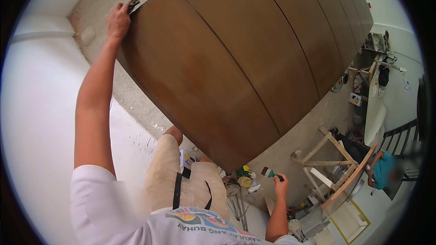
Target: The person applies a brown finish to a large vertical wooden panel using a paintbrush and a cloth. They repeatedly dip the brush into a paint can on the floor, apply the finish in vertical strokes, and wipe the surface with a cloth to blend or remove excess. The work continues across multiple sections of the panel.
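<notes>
A large brown wooden panel (200, 63) with dark lengthwise grooves spreads before me. At its far left corner, my left hand (119, 22) is closed round a small dark tool (133, 4); a pale flat part shows beside the panel's edge, and its exact kind is unclear. My right hand (280, 186) is low on the right, apart from the panel. Its fingers grip the green handle of a paintbrush (269, 172), bristles pointing left. Darker, reddish patches show on the panel's near left part.
Below the panel's near corner stand a yellow and green can (245, 180) and a white and yellow box (187, 159). A wooden trestle (329, 154) is to the right. Farther right is a person in a teal shirt (383, 170). A white wall (41, 109) runs along my left.
</notes>
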A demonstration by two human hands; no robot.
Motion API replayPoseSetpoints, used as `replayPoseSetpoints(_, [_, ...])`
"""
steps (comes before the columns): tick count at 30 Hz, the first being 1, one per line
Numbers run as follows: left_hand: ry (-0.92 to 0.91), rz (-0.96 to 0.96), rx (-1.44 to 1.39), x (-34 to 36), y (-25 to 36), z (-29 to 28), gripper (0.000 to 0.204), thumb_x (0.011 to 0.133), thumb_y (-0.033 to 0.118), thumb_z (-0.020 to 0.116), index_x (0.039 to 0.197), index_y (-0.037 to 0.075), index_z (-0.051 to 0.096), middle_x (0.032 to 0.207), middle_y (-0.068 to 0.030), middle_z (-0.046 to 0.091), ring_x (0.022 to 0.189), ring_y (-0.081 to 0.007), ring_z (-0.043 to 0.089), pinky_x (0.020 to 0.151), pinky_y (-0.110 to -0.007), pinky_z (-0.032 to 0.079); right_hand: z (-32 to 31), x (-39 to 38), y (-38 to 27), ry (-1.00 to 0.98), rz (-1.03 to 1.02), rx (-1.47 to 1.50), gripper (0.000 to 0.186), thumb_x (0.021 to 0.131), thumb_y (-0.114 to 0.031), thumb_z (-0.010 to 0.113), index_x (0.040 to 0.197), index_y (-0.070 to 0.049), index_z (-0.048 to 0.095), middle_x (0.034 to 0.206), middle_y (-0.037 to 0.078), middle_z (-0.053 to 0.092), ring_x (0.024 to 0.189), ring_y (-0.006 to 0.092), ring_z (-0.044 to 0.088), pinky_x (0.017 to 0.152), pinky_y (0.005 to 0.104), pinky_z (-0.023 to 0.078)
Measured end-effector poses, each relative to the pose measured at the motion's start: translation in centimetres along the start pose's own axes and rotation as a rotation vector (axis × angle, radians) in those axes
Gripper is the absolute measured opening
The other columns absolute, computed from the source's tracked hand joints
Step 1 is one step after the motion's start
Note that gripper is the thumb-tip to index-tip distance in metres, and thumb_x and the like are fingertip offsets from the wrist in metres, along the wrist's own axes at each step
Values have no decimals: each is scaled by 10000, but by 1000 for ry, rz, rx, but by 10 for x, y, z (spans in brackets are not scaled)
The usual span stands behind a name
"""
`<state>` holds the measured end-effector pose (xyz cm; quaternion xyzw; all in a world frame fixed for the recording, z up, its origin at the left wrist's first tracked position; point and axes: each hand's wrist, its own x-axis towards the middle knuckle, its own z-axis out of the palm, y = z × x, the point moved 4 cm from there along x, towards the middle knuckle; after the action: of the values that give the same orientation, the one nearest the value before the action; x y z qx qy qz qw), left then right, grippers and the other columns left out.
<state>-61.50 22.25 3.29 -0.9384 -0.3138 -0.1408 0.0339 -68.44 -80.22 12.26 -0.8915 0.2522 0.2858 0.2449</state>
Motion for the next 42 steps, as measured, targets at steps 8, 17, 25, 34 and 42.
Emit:
replayPoseSetpoints(8, [-104, 14, -216, -37, 21, -25, 523, 862, 46, 683, 1373, 156, 682, 1143, -152, 693, 1035, -370, 688, 900, -487, 572, 15, -10, -27, -29, -9, 44, 219, 970, -60, 683, 1164, 42, 682, 1061, 148, 703, 919, 223, 749, 792, 338, 628])
replayPoseSetpoints(17, [-153, 113, -427, -253, 229, -105, 525, 797, 11, 648, 1316, 88, 670, 1063, -123, 634, 1005, -327, 625, 836, -465, 473, 6, 4, 40, -29, -63, 100, 223, 966, -60, 685, 1165, 40, 686, 1025, 133, 711, 899, 207, 748, 784, 330, 619])
replayPoseSetpoints(25, [-483, 345, -623, -477, 459, -185, 506, 867, 91, 609, 1371, 47, 617, 1018, -73, 585, 987, -256, 586, 859, -442, 400, -24, -4, 139, -70, -96, 169, 218, 964, -46, 685, 1164, 42, 683, 995, 125, 711, 894, 202, 746, 777, 328, 615])
replayPoseSetpoints(34, [-525, 398, -751, -559, 515, -222, 494, 843, 92, 649, 1336, 90, 672, 1044, -52, 604, 1019, -235, 589, 905, -411, 386, -61, -4, 216, 9, -5, 195, 207, 939, -16, 697, 1138, 41, 703, 1017, 116, 713, 858, 198, 733, 748, 327, 605])
replayPoseSetpoints(42, [-325, 270, -544, -462, 384, -174, 475, 864, 59, 607, 1334, 95, 665, 1059, -67, 618, 1012, -254, 602, 894, -438, 403, -48, 7, 187, -69, -8, 149, 234, 975, -32, 669, 1198, 38, 663, 1088, 142, 682, 895, 208, 728, 801, 325, 621])
